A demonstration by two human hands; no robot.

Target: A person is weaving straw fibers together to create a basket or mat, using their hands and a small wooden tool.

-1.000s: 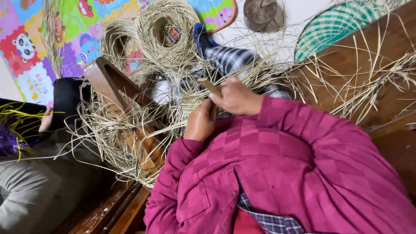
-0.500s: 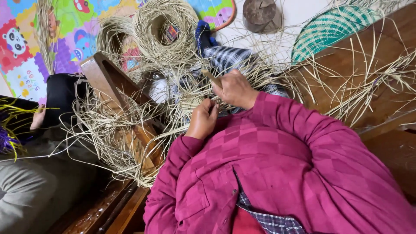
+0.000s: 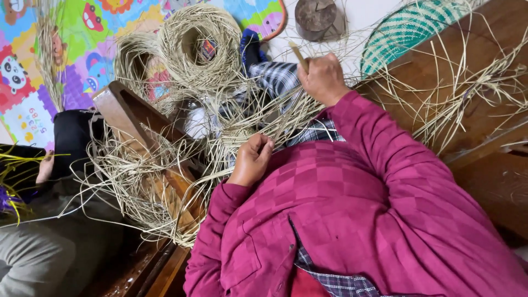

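**Right hand drawn up and away from the left over the straw work**

Since the earlier frame, the right hand is now lying well apart from the left hand, having risen from a spot just beside it toward the far edge of the work. It is closing in a fist around a thin tan stick, whose tip is jutting up and to the left above the knuckles; the forearm in its magenta checked sleeve is stretching diagonally away from the body. The left hand is staying low and close to the chest, wrist bent, fingers curling down onto a bundle of pale straw strands that is fanning out between the two hands. Whether those fingers are pinching the strands or only pressing on them cannot be told.

The strands are running on into a loose tangle draped over a brown wooden frame at left. Two coiled straw rings are lying beyond it on a colourful play mat. A green-and-white woven fan is resting at upper right, beside a round brown object. Another person's grey-trousered leg is showing at lower left.
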